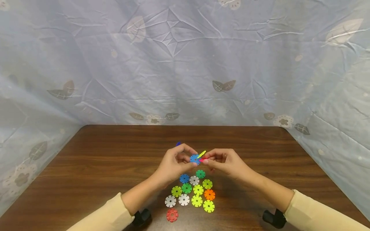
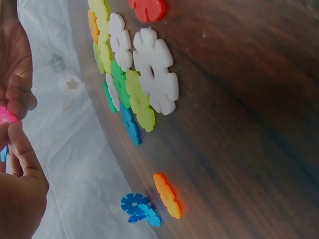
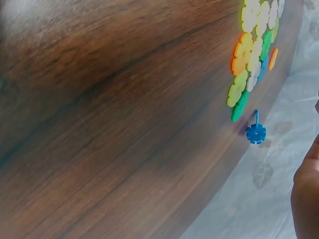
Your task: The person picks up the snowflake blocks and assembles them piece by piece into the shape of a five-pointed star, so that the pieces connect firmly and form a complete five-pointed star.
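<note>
Above the table, my left hand (image 1: 173, 165) pinches a blue notched plastic disc (image 1: 194, 159) between thumb and fingers. A yellow disc (image 1: 202, 154), seen nearly edge-on, sticks up at the blue disc's upper right side. From the right, my right hand (image 1: 226, 162) pinches a pink disc (image 1: 203, 159) against the blue disc's right edge. Whether the pink disc's slot is engaged cannot be told. The left wrist view catches the pink disc (image 2: 7, 115) between both hands, at its left border. Only part of the right hand (image 3: 306, 194) enters the right wrist view.
Several flat discs lie below the hands on the brown table (image 1: 101, 160), among them white (image 1: 170, 201), green (image 1: 186, 188), orange (image 1: 209, 194) and red (image 1: 172, 215). Beyond the left hand are joined blue discs (image 2: 134, 204) and an orange disc (image 2: 167, 195). Patterned cloth (image 1: 173, 80) surrounds the table.
</note>
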The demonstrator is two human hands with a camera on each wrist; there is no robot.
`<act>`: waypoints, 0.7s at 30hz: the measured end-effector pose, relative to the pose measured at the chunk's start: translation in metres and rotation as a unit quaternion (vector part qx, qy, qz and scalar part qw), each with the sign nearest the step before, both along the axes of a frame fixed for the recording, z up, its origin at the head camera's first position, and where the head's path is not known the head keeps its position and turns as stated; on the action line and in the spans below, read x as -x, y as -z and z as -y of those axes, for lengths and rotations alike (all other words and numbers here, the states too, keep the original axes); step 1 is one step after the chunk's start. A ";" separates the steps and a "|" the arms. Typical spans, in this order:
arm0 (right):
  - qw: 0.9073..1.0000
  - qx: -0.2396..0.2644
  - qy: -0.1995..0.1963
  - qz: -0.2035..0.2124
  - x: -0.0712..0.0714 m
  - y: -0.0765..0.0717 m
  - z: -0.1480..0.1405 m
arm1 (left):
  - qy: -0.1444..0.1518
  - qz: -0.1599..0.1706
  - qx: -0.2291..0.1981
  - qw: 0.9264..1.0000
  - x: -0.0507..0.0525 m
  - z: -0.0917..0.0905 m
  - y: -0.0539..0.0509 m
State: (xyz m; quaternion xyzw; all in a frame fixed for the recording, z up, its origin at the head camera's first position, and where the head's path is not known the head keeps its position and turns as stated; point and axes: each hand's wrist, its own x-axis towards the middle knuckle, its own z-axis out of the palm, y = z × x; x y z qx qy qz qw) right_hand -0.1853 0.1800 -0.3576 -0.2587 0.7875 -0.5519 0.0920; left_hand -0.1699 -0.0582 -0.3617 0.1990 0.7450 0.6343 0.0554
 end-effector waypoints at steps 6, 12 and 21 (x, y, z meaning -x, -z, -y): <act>0.999 0.011 0.006 0.040 -0.002 -0.002 0.003 | -0.006 -0.003 0.004 1.000 0.001 -0.001 -0.002; 0.997 0.014 0.031 0.068 0.003 -0.006 0.005 | -0.014 -0.144 0.098 0.985 0.011 -0.001 -0.005; 0.993 0.017 0.059 0.105 0.010 -0.004 0.001 | -0.056 -0.365 0.355 0.859 0.027 -0.009 -0.012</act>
